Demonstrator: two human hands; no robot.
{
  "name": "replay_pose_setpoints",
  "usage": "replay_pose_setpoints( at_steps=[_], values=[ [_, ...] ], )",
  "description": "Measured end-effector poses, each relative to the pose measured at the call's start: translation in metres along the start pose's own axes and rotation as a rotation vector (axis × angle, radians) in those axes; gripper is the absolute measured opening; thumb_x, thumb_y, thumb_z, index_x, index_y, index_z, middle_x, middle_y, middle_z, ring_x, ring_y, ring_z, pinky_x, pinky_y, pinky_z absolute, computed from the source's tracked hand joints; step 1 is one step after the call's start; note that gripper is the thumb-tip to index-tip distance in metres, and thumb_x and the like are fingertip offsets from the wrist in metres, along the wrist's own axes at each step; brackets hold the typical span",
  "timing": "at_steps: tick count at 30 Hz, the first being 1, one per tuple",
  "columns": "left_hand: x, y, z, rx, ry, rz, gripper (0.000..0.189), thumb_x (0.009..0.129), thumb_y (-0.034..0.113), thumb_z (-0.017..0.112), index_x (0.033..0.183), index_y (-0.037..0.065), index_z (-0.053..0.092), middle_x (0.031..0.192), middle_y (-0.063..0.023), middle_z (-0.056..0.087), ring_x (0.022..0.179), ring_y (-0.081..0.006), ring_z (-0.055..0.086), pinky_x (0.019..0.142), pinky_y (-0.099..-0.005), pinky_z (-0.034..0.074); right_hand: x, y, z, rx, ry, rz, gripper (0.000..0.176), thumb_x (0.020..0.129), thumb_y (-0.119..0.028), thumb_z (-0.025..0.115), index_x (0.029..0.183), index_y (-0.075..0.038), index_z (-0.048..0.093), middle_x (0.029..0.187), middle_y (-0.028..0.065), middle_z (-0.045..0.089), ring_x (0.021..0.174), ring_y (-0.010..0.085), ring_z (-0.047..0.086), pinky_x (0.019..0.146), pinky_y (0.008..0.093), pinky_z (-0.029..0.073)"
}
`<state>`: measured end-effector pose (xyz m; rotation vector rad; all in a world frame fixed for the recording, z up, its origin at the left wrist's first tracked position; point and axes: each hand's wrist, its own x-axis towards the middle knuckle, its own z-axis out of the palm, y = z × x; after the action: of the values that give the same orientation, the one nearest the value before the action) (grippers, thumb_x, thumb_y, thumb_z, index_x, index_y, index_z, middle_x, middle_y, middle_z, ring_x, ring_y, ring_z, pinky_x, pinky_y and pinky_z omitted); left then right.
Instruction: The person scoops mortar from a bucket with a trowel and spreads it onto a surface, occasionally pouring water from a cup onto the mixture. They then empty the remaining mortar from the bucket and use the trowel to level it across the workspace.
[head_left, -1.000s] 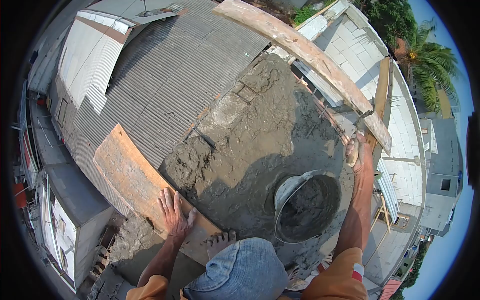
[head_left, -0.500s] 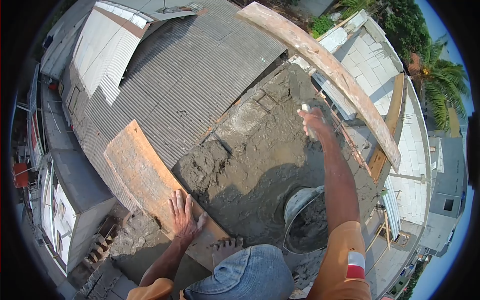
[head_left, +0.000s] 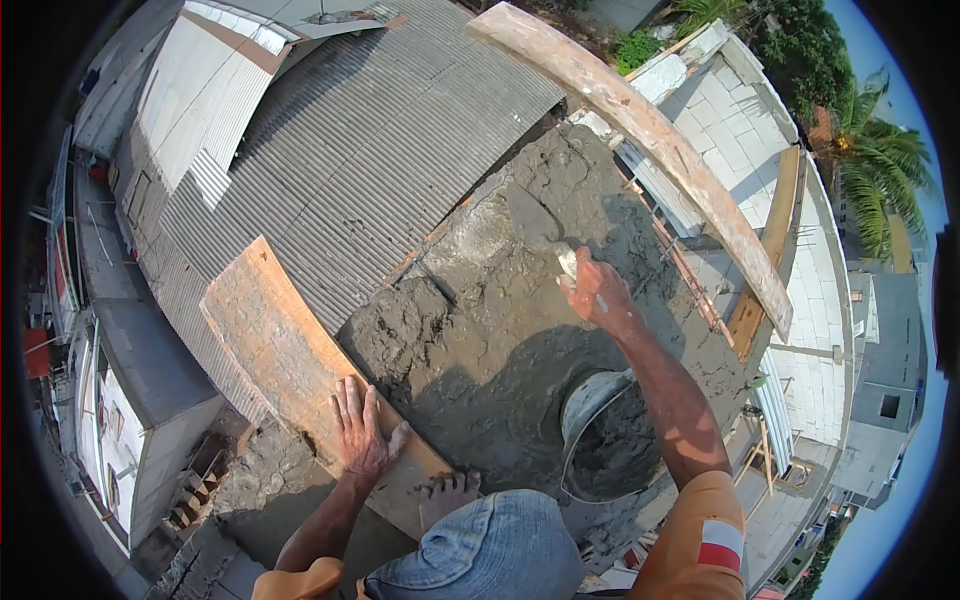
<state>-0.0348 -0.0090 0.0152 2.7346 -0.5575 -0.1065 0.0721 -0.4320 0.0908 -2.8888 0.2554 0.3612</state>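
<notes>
My right hand (head_left: pixel 598 292) is closed round the pale handle of a trowel (head_left: pixel 532 214). The trowel's grey blade lies on the wet cement (head_left: pixel 480 330), pointing up and left, and blends with it in colour. My left hand (head_left: pixel 366 432) rests flat with fingers stretched on a mortar-smeared wooden board (head_left: pixel 285 340). A bucket (head_left: pixel 597 400) of wet mortar sits tilted in the cement below my right forearm. My bare foot (head_left: pixel 447 497) shows at the board's lower end, beside my denim-covered knee (head_left: pixel 490 550).
A corrugated roof (head_left: pixel 370 140) lies beyond the cement's left edge. On the right, a long plank (head_left: pixel 650 130) crosses another timber (head_left: pixel 768 270) above a white block wall (head_left: pixel 820 330). Reinforcing bars (head_left: pixel 690 265) run along the cement's right edge.
My right hand has moved left and towards me with the trowel, whose blade now points more to the left. My left hand stays on the board.
</notes>
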Motion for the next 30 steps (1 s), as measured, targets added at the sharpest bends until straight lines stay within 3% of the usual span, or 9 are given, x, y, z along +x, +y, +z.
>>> replay_pose_setpoints(
  at_steps=[4,6,14,18,22,24,27,30],
  values=[
    [-0.002,-0.002,0.002,0.002,-0.017,0.008,0.082,0.084,0.049,0.063,0.144,0.002,0.033,0.154,-0.0284,0.02,0.145,-0.045,0.016,0.117,-0.0578,0.011,0.045,0.0,0.004,-0.156,0.04,0.048,0.032,0.087,-0.018,0.06,0.108,0.002,0.046,0.091,0.0229,0.065,0.083,0.0414,0.068,0.072,0.0484,0.056],
    [-0.003,-0.006,0.004,-0.001,-0.024,0.012,0.082,0.085,0.05,0.061,0.144,0.002,0.032,0.154,-0.0285,0.019,0.145,-0.0451,0.015,0.117,-0.0578,0.01,0.063,0.02,0.017,-0.295,0.224,0.042,0.024,0.086,-0.011,0.057,0.103,0.001,0.048,0.087,0.0228,0.066,0.079,0.0385,0.069,0.067,0.0447,0.057],
    [-0.001,-0.001,-0.001,0.006,-0.075,-0.014,0.082,0.086,0.051,0.061,0.145,0.002,0.031,0.155,-0.0291,0.018,0.145,-0.0451,0.014,0.117,-0.0578,0.01,0.071,0.087,-0.014,-0.274,0.325,0.101,0.016,0.083,-0.007,0.057,0.095,0.001,0.051,0.078,0.0229,0.066,0.077,0.0391,0.069,0.065,0.0452,0.056],
    [-0.002,0.0,-0.003,0.016,-0.093,-0.023,0.083,0.086,0.053,0.059,0.145,0.002,0.031,0.155,-0.0292,0.018,0.145,-0.0451,0.014,0.117,-0.0579,0.01,0.088,0.065,-0.03,-0.18,0.383,0.031,0.016,0.083,-0.009,0.056,0.093,0.001,0.051,0.077,0.0236,0.066,0.08,0.0406,0.069,0.069,0.0479,0.056],
    [-0.002,-0.002,-0.001,0.033,-0.077,-0.01,0.083,0.086,0.052,0.061,0.144,0.002,0.032,0.155,-0.0292,0.019,0.145,-0.0448,0.015,0.117,-0.0577,0.011,0.117,0.031,-0.035,-0.211,0.357,-0.132,0.012,0.083,-0.01,0.055,0.09,0.0,0.054,0.081,0.0225,0.067,0.082,0.0388,0.069,0.072,0.0491,0.055],
    [-0.003,-0.002,0.0,0.019,-0.073,-0.009,0.082,0.085,0.051,0.061,0.144,0.002,0.032,0.154,-0.0292,0.019,0.145,-0.0447,0.015,0.117,-0.0576,0.011,0.129,0.03,-0.03,-0.332,0.278,-0.016,0.014,0.084,-0.012,0.055,0.089,0.0,0.058,0.083,0.0206,0.068,0.083,0.0361,0.069,0.074,0.0491,0.054],
    [-0.003,-0.004,-0.001,0.006,-0.07,-0.018,0.082,0.085,0.05,0.063,0.143,0.001,0.033,0.154,-0.0293,0.019,0.145,-0.0448,0.015,0.117,-0.0574,0.011,0.119,0.088,-0.01,-0.259,0.283,-0.006,0.017,0.083,-0.015,0.055,0.09,0.0,0.061,0.081,0.0188,0.068,0.081,0.0336,0.07,0.074,0.0482,0.055],
    [-0.001,-0.001,-0.002,0.003,-0.072,-0.027,0.082,0.084,0.049,0.064,0.143,0.001,0.033,0.154,-0.0295,0.019,0.145,-0.0449,0.015,0.117,-0.0573,0.011,0.082,0.065,-0.043,-0.31,0.226,0.116,0.02,0.083,-0.014,0.054,0.095,0.001,0.062,0.08,0.0192,0.068,0.078,0.0355,0.069,0.072,0.0465,0.056]
  ],
)
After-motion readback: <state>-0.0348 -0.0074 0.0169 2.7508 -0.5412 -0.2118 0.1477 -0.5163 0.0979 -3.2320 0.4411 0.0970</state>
